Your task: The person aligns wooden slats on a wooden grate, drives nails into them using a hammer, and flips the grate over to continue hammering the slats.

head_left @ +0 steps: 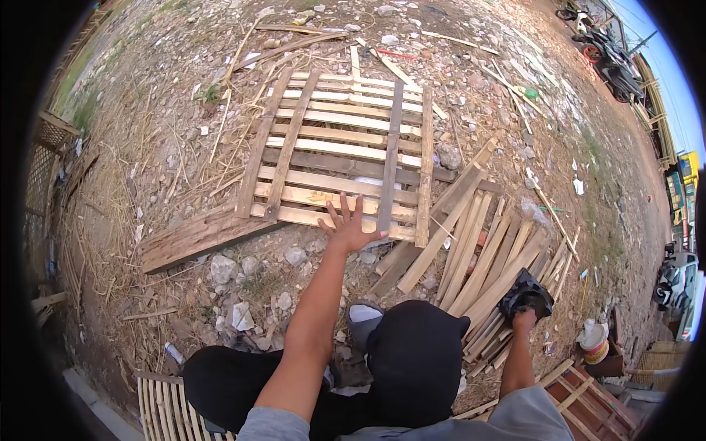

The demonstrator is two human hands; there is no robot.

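Note:
A slatted wooden panel [331, 136] lies on the rubble-strewn ground, its pale slats crossed by several longer strips. My left hand [351, 228] rests at the panel's near edge with its fingers spread over the lowest slats. To the right, my right hand [524, 319] reaches into or grips a crumpled black plastic bag [528, 291]; its fingers are mostly hidden by the plastic. The bag is on a fanned pile of loose wooden slats [478, 257]. What the bag contains cannot be seen.
A thick weathered plank [198, 239] lies left of the panel's near edge. My knees are in front of me. A white bucket [593, 342] stands at the right, near a reddish wooden frame [599, 404]. Another slatted panel [173, 408] lies lower left. Motorcycles [614, 66] are parked far right.

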